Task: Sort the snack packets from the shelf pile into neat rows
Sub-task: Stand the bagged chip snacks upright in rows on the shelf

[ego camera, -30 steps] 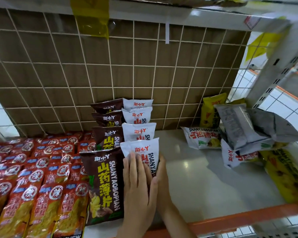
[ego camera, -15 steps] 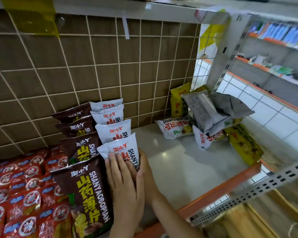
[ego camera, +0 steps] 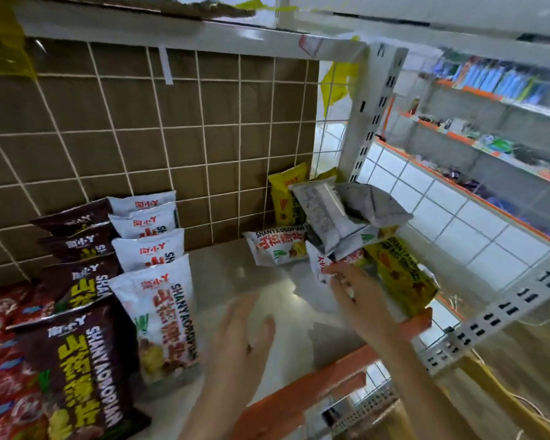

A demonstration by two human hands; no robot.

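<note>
Two neat rows of packets lie at the left: brown packets (ego camera: 83,360) and white packets (ego camera: 159,315) beside them. The loose pile (ego camera: 340,217) of white, grey and yellow packets sits in the shelf's back right corner. My right hand (ego camera: 359,296) reaches into the pile, its fingertips at the edge of a small white packet (ego camera: 317,263). Motion blur hides whether it grips the packet. My left hand (ego camera: 238,341) hovers open over the bare shelf (ego camera: 235,281), just right of the front white packet, touching nothing.
Red packets (ego camera: 4,338) fill the far left. A brown wire-grid back panel (ego camera: 172,138) closes the rear. The orange shelf lip (ego camera: 331,373) runs under my wrists. A perforated white upright (ego camera: 372,115) stands at the right, with other stocked shelves beyond.
Both hands left the front white packet they were pressing. My right hand moved right to the pile; my left hand lifted off and drifted right. The view swung right.
</note>
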